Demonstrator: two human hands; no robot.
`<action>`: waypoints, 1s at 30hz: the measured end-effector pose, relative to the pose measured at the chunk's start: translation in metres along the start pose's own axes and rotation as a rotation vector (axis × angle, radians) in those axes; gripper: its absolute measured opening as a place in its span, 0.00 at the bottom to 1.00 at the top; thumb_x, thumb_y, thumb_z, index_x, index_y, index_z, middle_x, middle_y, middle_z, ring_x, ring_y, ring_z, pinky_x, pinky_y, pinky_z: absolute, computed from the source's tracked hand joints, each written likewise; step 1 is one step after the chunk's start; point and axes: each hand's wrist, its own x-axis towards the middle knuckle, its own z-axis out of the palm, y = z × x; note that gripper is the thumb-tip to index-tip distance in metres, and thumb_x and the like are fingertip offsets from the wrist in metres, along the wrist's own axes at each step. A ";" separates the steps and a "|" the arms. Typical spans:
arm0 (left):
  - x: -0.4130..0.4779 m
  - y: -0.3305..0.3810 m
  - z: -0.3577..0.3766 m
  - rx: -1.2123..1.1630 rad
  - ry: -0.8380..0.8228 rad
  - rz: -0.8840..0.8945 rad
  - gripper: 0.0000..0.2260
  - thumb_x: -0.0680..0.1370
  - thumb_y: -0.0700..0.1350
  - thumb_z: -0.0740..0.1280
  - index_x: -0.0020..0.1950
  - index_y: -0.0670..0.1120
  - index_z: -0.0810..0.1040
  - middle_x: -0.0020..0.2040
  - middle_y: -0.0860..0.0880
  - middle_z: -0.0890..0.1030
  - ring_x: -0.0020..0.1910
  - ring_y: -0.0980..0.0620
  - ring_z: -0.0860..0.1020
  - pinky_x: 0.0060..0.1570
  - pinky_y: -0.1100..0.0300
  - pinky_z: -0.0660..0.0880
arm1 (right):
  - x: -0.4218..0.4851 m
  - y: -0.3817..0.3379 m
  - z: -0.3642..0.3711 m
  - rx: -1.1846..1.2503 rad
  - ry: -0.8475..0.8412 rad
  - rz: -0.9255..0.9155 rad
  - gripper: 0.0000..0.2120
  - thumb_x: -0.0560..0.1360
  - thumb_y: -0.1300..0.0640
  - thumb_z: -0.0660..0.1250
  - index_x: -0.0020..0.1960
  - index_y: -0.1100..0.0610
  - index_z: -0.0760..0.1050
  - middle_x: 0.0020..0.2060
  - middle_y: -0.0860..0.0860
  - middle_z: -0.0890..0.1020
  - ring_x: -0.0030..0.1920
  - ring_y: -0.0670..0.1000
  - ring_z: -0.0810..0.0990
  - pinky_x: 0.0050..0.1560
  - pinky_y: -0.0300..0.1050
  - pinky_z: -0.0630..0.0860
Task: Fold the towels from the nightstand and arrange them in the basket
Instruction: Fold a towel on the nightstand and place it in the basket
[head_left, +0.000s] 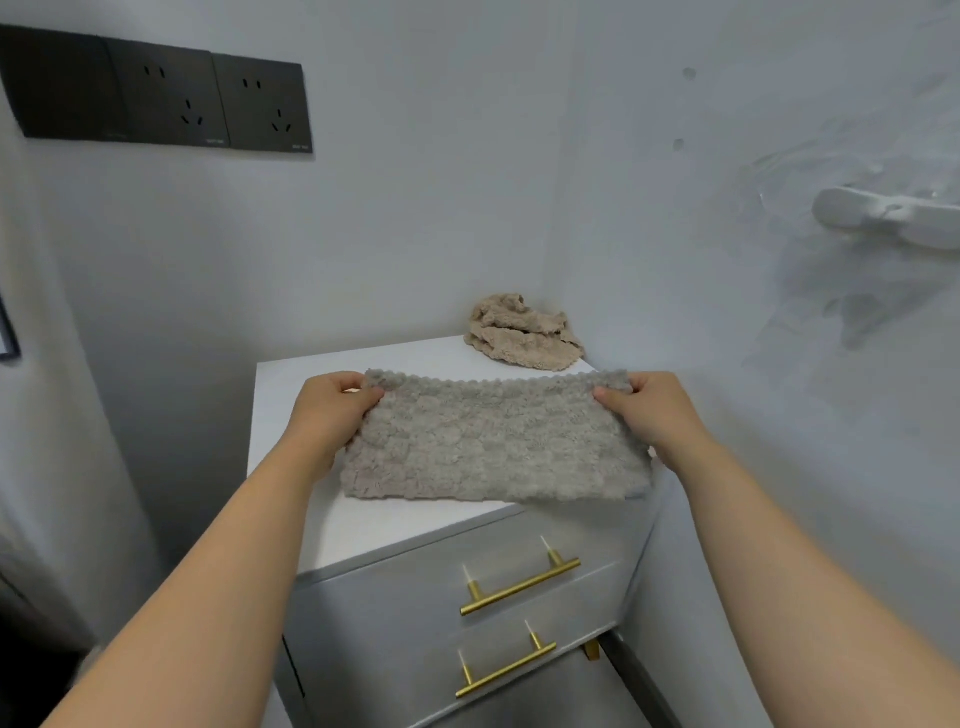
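A grey fluffy towel (493, 447) is stretched out flat in a long rectangle over the white top of the nightstand (291, 384). My left hand (327, 410) pinches its far left corner and my right hand (654, 410) pinches its far right corner, thumbs on top. The near edge of the towel hangs close to the nightstand's front edge. A second, beige towel (524, 332) lies crumpled at the back right corner of the nightstand top, against the wall. No basket is in view.
The nightstand stands in a corner between two pale walls and has two drawers with gold bar handles (519, 584). Black wall sockets (208, 101) sit high on the left wall. A white holder (883, 218) sticks out from the right wall.
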 end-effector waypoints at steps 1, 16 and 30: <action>0.007 -0.002 0.003 0.063 0.036 0.032 0.05 0.77 0.39 0.66 0.42 0.43 0.80 0.30 0.47 0.75 0.25 0.53 0.71 0.27 0.63 0.66 | 0.008 -0.002 0.004 -0.002 0.028 -0.015 0.07 0.74 0.60 0.71 0.43 0.65 0.81 0.37 0.59 0.82 0.41 0.55 0.80 0.42 0.46 0.74; 0.034 -0.029 0.014 0.701 -0.031 0.322 0.16 0.79 0.41 0.63 0.67 0.48 0.74 0.60 0.46 0.78 0.62 0.47 0.73 0.59 0.54 0.71 | 0.006 -0.006 0.050 -0.834 0.289 -0.291 0.10 0.75 0.62 0.63 0.56 0.59 0.71 0.52 0.56 0.74 0.52 0.57 0.72 0.43 0.48 0.69; -0.007 0.040 -0.022 0.704 -0.807 -0.231 0.11 0.76 0.46 0.70 0.56 0.46 0.78 0.38 0.43 0.82 0.29 0.51 0.78 0.31 0.62 0.76 | -0.016 -0.029 0.051 -1.075 -0.309 -0.062 0.27 0.77 0.39 0.61 0.67 0.57 0.67 0.60 0.53 0.77 0.59 0.55 0.76 0.51 0.47 0.71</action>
